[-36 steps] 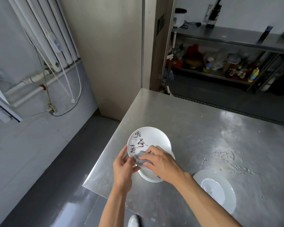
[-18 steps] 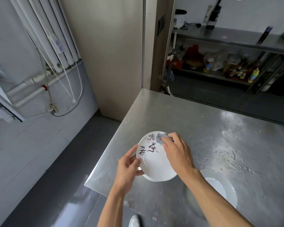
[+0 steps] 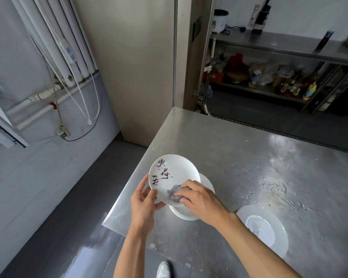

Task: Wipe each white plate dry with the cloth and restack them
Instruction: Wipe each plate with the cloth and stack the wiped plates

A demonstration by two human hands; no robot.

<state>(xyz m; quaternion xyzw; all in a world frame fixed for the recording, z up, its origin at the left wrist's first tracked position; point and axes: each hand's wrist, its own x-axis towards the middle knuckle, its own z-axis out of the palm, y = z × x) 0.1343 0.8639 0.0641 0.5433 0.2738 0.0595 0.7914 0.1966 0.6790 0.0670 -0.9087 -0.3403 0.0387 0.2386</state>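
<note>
Left hand: your left hand (image 3: pixel 144 199) grips the near-left rim of the plate, thumb on the face and the other fingers tucked behind.
Plate: the painted plate (image 3: pixel 174 175) is held off the bench, above the stack and near the bench's left corner.
Cloth: the grey cloth (image 3: pixel 174 194) is bunched against the near part of the plate's face, just beside your left thumb.
Right hand: your right hand (image 3: pixel 199 199) has its fingers curled down over the cloth, pressing it onto the plate.
Stack: more white plates (image 3: pixel 207 185) sit piled directly below, partly hidden by your hands; I can't count them.
Lone plate: one white plate (image 3: pixel 269 217) lies face up by itself further right, well apart from the pile, on the bench (image 3: pixel 249 157).
Water: droplets and smears lie on the steel beyond that lone plate.
Done so far: looks like early going, with this plate mid-wipe and at most the lone one finished, though I can't tell if it's dry.
Left to do: finish this face, then the pile, then restack.
Facing: the plate is tilted, face up towards you; being round, it has no long axis, but its column of brushed characters runs from the far rim down towards your left hand.
</note>
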